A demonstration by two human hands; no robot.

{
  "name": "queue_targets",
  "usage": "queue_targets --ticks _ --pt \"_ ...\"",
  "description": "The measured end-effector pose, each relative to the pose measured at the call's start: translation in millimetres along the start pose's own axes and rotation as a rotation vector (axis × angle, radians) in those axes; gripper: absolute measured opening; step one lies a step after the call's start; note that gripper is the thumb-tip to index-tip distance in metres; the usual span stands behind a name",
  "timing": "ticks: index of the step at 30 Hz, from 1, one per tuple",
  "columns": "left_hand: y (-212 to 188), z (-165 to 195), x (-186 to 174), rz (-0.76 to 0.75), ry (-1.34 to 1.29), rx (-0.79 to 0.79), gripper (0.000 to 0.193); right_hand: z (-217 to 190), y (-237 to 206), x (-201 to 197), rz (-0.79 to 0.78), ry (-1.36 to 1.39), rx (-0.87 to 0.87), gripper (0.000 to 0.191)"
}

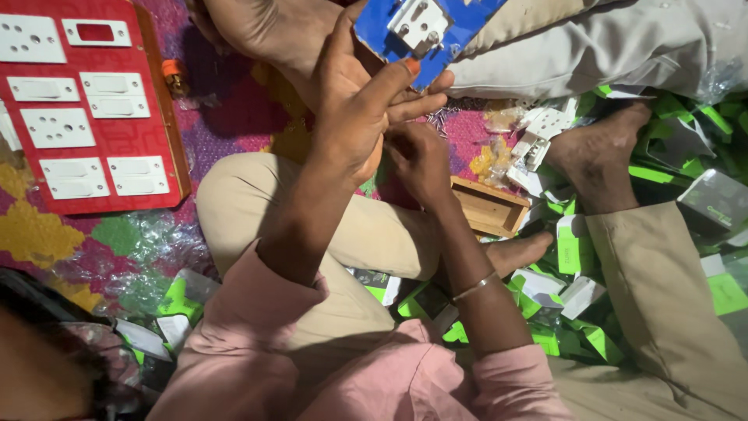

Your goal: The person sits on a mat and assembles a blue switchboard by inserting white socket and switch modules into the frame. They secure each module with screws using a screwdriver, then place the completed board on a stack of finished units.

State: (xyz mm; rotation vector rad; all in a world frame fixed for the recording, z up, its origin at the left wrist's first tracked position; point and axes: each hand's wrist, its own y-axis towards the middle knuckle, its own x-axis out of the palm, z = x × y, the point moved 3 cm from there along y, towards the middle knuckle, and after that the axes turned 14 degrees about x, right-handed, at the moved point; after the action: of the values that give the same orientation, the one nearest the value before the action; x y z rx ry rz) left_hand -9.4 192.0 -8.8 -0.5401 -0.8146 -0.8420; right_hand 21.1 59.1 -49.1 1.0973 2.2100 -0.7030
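Note:
My left hand (354, 109) is raised and grips the lower edge of a blue board (460, 19) that carries a white socket plate (418, 23). One finger with an orange nail presses on the board's face. My right hand (417, 160) sits just below it, fingers pinched together against the left palm. Whatever they pinch is too small to see. Both my arms wear pink sleeves, and a thin bangle (475, 287) circles my right wrist. Another person's hand (245, 27) is behind my left hand at the top.
A red board (105, 136) with white switches and sockets lies at the left. A small wooden box (489, 206) sits by my knee. Green and white cartons (576, 249) litter the right, beside another person's foot (596, 156), with loose white sockets (538, 132).

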Motion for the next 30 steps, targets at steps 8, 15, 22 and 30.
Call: queue_targets --ticks 8,15,22,30 --pt "0 0 -1 0.019 0.006 0.022 0.068 6 -8 -5 0.035 -0.068 -0.078 0.026" --pt "0 -2 -1 0.000 0.016 0.025 0.057 2 -2 -3 0.006 -0.220 -0.226 0.028" --pt "1 -6 0 -0.016 0.086 0.048 0.056 -6 3 -5 -0.124 -0.369 -0.161 0.027" --pt "-2 -7 0 -0.043 0.117 0.075 0.055 -3 12 -5 -0.096 -0.309 -0.313 0.031"
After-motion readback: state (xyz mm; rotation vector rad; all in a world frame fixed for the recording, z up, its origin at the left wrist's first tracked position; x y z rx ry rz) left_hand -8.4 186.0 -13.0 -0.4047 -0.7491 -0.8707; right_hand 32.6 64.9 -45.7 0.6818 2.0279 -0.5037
